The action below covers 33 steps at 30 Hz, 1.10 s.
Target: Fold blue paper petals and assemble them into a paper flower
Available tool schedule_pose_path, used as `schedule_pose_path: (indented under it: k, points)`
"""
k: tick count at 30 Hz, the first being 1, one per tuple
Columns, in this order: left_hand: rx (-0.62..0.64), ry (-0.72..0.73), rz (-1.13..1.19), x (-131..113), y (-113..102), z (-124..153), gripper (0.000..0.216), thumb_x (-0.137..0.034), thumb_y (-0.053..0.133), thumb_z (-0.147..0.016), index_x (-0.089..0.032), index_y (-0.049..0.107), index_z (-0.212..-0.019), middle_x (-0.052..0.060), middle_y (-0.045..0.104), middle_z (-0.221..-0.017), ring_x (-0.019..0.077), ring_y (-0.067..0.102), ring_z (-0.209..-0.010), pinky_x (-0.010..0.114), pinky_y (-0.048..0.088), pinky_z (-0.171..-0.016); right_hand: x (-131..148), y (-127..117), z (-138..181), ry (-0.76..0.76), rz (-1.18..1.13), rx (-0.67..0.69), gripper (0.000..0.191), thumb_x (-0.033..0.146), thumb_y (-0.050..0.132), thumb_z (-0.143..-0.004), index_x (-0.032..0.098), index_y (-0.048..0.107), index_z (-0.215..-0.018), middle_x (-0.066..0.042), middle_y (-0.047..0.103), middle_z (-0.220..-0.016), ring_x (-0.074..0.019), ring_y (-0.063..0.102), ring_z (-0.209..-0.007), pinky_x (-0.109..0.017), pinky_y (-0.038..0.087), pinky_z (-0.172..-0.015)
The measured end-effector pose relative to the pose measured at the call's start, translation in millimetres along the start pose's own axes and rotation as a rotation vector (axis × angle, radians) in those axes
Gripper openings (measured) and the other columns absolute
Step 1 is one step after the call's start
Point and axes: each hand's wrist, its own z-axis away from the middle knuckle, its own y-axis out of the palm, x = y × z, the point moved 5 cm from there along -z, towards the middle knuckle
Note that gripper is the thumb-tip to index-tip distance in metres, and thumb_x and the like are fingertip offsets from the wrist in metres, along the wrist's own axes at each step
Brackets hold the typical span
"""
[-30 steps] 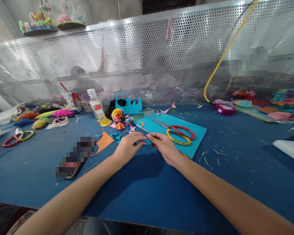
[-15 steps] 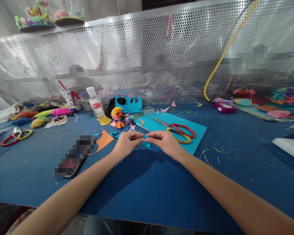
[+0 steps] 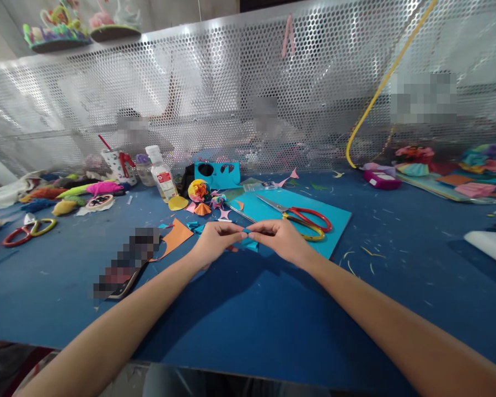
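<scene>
My left hand (image 3: 215, 240) and my right hand (image 3: 279, 238) meet fingertip to fingertip over the blue table (image 3: 248, 320). Both pinch a small blue paper piece (image 3: 248, 238) between them, just above the table. Right behind my right hand a light blue paper sheet (image 3: 314, 212) lies flat, with red-and-yellow scissors (image 3: 303, 220) on it. An orange paper scrap (image 3: 177, 236) lies left of my left hand.
A phone (image 3: 124, 264) lies at the left. Behind my hands are folded paper flowers (image 3: 199, 193), a glue bottle (image 3: 161, 176) and a cup (image 3: 118, 165). Second scissors (image 3: 27, 230) lie far left. Coloured paper piles (image 3: 471, 176) sit at the right; a perforated metal screen (image 3: 248, 94) closes the back.
Both hands have lifted slightly off the table and drawn together, the blue piece now pinched between the fingertips. The view has shifted a little.
</scene>
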Motion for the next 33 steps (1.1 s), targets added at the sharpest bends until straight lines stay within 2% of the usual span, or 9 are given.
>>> schedule_pose_path:
  k: [15,23,27,33]
  points:
    - [0.006,-0.01,0.037,-3,0,2,0.02,-0.025,0.074,-0.059,-0.011,0.067,-0.072,0.003,0.065,-0.065,0.0112,0.06,-0.06,0.024,0.054,-0.056,3,-1,1,-0.01,0.023,0.012,0.02,0.033,0.063,-0.071,0.021,0.071,-0.086,-0.003,0.07,-0.079,-0.0196,0.063,-0.074,-0.03,0.047,-0.063]
    - [0.067,0.083,0.015,-12,6,4,0.035,-0.018,0.072,-0.061,-0.014,0.052,-0.089,-0.002,0.064,-0.061,0.0095,0.058,-0.053,0.021,0.048,-0.052,9,3,3,-0.056,0.047,0.028,0.017,0.031,0.059,-0.075,0.017,0.068,-0.08,-0.004,0.068,-0.076,-0.0166,0.061,-0.07,-0.026,0.046,-0.062]
    - [0.091,0.136,-0.013,-17,8,7,0.029,-0.016,0.068,-0.065,-0.014,0.05,-0.089,-0.001,0.064,-0.064,0.0101,0.06,-0.058,0.021,0.047,-0.055,19,4,6,-0.108,0.069,0.02,0.014,0.028,0.056,-0.077,0.018,0.065,-0.074,-0.002,0.063,-0.075,-0.0135,0.056,-0.067,-0.024,0.042,-0.059]
    - [0.142,0.105,0.058,-18,13,10,0.033,-0.014,0.07,-0.063,-0.014,0.052,-0.091,0.0,0.064,-0.067,0.0126,0.062,-0.065,0.024,0.047,-0.063,26,2,8,-0.142,0.071,-0.013,0.017,0.031,0.051,-0.081,0.017,0.06,-0.076,-0.001,0.059,-0.073,-0.0125,0.052,-0.065,-0.023,0.04,-0.057]
